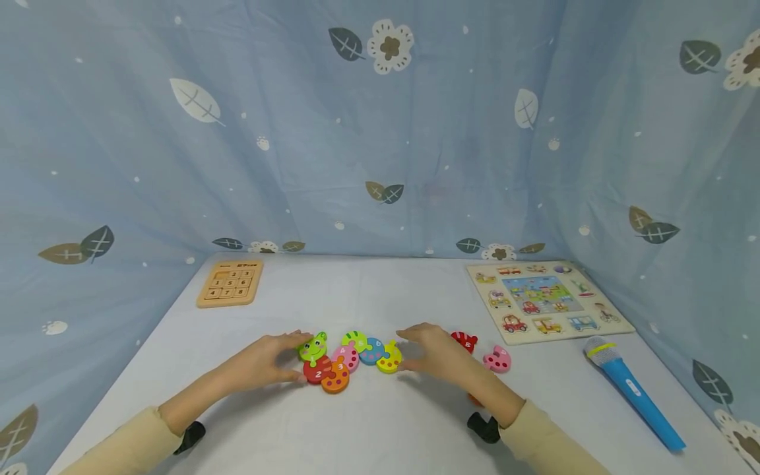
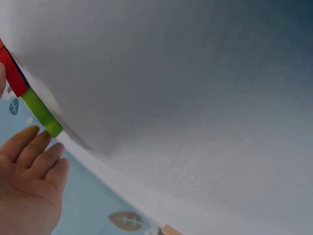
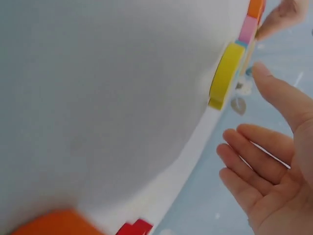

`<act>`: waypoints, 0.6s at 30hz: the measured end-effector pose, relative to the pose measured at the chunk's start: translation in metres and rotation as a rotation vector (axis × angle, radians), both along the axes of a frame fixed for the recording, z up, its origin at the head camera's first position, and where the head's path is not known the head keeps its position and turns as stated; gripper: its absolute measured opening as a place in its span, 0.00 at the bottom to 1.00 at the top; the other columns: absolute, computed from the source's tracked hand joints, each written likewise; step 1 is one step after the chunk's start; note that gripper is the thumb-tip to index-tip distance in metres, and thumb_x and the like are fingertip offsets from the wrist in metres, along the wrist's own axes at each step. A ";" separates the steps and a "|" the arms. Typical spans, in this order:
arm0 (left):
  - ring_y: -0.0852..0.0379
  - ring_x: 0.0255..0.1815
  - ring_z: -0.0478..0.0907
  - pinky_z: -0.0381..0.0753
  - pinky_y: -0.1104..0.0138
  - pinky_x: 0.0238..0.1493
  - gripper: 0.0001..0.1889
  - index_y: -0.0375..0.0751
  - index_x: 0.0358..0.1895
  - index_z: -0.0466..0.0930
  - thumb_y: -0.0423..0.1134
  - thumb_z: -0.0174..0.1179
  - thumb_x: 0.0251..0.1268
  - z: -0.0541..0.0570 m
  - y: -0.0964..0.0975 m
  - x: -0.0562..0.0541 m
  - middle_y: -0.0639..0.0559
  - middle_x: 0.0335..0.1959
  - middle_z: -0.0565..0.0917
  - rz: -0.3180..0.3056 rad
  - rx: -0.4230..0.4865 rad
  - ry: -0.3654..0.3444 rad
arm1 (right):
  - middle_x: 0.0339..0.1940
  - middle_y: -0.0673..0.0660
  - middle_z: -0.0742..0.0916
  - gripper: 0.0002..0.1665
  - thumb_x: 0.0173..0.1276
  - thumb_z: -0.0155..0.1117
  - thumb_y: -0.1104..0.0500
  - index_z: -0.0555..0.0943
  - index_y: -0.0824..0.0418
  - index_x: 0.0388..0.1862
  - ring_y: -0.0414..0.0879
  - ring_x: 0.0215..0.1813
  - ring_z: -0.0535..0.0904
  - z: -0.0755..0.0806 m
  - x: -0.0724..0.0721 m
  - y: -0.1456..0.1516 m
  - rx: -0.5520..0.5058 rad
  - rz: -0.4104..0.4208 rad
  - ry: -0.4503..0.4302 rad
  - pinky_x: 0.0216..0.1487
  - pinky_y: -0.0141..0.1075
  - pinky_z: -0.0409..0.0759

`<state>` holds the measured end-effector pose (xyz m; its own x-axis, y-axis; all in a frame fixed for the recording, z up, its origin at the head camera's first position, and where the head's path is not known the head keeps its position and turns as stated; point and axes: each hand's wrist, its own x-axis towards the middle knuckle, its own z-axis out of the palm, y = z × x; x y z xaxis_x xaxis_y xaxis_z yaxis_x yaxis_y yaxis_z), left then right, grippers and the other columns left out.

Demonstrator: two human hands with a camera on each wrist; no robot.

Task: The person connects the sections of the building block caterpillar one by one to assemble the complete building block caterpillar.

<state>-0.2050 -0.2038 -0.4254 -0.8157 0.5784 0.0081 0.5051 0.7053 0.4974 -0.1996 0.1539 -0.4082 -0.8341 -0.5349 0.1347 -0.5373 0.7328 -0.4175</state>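
Note:
A wavy chain of joined caterpillar puzzle pieces lies on the white table. At its left end is a green smiling head piece (image 1: 313,348), followed by a red piece (image 1: 317,370) numbered 2, an orange piece (image 1: 336,377) and pink, green and blue ones. A yellow piece (image 1: 389,358) forms the right end. My left hand (image 1: 261,362) is at the left end, fingertips right at the green head and thumb by the red piece. My right hand (image 1: 436,354) stands around the yellow end with thumb and fingers spread; in the right wrist view its fingers are apart from that piece.
Beside my right hand lie a loose red piece (image 1: 465,340) and a pink piece (image 1: 497,359); an orange piece (image 1: 474,400) is mostly hidden under the forearm. A wooden number slide puzzle (image 1: 230,284) sits back left, a picture puzzle board (image 1: 549,302) back right, a blue microphone (image 1: 638,396) at right.

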 end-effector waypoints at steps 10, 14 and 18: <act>0.39 0.68 0.65 0.66 0.46 0.65 0.43 0.38 0.67 0.70 0.60 0.69 0.50 -0.001 0.001 0.002 0.37 0.66 0.70 0.000 0.022 0.031 | 0.54 0.57 0.84 0.29 0.57 0.75 0.53 0.82 0.64 0.55 0.53 0.59 0.77 0.001 -0.002 0.039 -0.007 0.040 -0.010 0.59 0.48 0.77; 0.39 0.68 0.66 0.67 0.47 0.65 0.43 0.38 0.67 0.70 0.59 0.69 0.50 -0.002 0.002 0.002 0.36 0.66 0.70 0.002 0.029 0.034 | 0.54 0.56 0.84 0.28 0.57 0.75 0.53 0.82 0.63 0.55 0.53 0.59 0.77 0.001 -0.006 0.059 -0.001 0.059 -0.031 0.59 0.48 0.77; 0.40 0.67 0.67 0.68 0.48 0.64 0.42 0.39 0.66 0.71 0.58 0.70 0.50 -0.001 0.004 0.003 0.36 0.66 0.71 0.015 0.034 0.037 | 0.54 0.56 0.84 0.28 0.57 0.75 0.53 0.82 0.64 0.55 0.54 0.58 0.78 0.002 -0.010 0.079 0.000 0.047 -0.038 0.58 0.49 0.77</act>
